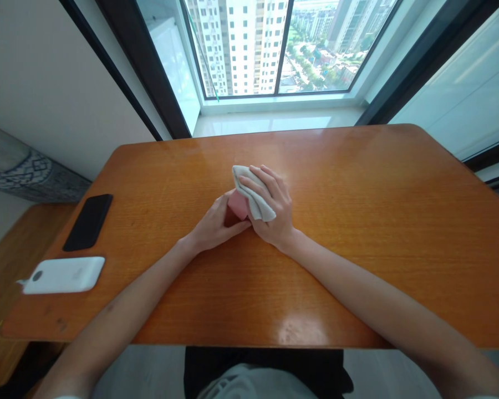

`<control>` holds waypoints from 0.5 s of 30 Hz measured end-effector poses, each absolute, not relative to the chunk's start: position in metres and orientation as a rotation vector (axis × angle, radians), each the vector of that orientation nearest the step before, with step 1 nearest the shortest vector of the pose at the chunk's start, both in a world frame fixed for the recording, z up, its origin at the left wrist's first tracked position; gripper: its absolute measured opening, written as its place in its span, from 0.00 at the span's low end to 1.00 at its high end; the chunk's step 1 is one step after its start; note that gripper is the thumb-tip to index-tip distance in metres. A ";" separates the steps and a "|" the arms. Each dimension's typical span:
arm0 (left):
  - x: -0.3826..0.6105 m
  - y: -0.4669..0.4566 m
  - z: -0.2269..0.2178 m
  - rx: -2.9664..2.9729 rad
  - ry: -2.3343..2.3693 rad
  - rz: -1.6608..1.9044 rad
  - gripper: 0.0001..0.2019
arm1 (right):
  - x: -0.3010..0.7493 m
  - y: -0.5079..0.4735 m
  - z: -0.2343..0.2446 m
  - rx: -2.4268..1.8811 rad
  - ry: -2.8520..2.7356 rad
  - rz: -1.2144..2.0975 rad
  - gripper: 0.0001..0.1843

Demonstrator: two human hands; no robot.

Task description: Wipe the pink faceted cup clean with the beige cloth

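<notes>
Clasping one pink object (238,205), the left hand (214,223) sits left of one pale cloth (256,204) clamped in the right hand (280,213).

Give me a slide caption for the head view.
Left hand holds a pink object while the right hand holds a pale cloth against it, over a wooden table.

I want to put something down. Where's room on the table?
The biggest bare patch of table lies between the right forearm and right edge. Another lies between the cloth and far edge. It's crowded at left, by the black device and white device, and around the left hand and right hand.
</notes>
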State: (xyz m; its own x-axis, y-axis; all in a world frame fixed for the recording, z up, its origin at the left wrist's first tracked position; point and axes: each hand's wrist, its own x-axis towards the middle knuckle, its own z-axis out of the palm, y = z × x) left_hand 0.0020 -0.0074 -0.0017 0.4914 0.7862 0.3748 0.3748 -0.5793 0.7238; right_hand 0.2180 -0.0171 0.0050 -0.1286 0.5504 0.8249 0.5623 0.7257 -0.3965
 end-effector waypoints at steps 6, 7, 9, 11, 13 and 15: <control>-0.006 -0.008 -0.005 2.109 1.048 1.063 0.27 | 0.213 -0.018 0.003 -0.787 -1.920 -0.039 0.29; -0.006 -0.009 -0.004 2.104 1.081 1.063 0.27 | 0.212 -0.016 0.003 -0.794 -1.894 0.023 0.28; -0.003 -0.010 0.000 2.081 1.125 1.075 0.30 | 0.209 -0.010 0.001 -0.843 -1.741 0.217 0.24; 0.001 -0.011 0.005 2.055 1.143 1.084 0.33 | 0.207 -0.002 -0.001 -0.897 -1.524 0.428 0.24; 0.003 -0.012 0.007 2.036 1.153 1.085 0.35 | 0.206 0.003 -0.003 -0.928 -1.378 0.551 0.27; 0.003 -0.011 0.006 2.021 1.154 1.096 0.36 | 0.207 0.001 -0.002 -0.909 -1.423 0.546 0.26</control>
State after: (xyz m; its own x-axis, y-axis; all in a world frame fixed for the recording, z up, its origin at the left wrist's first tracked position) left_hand 0.0027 -0.0111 0.0062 0.2951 0.8790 0.3745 0.4193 -0.4713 0.7759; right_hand 0.2072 0.0008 -0.0015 0.1133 0.7949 0.5960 0.1923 0.5710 -0.7981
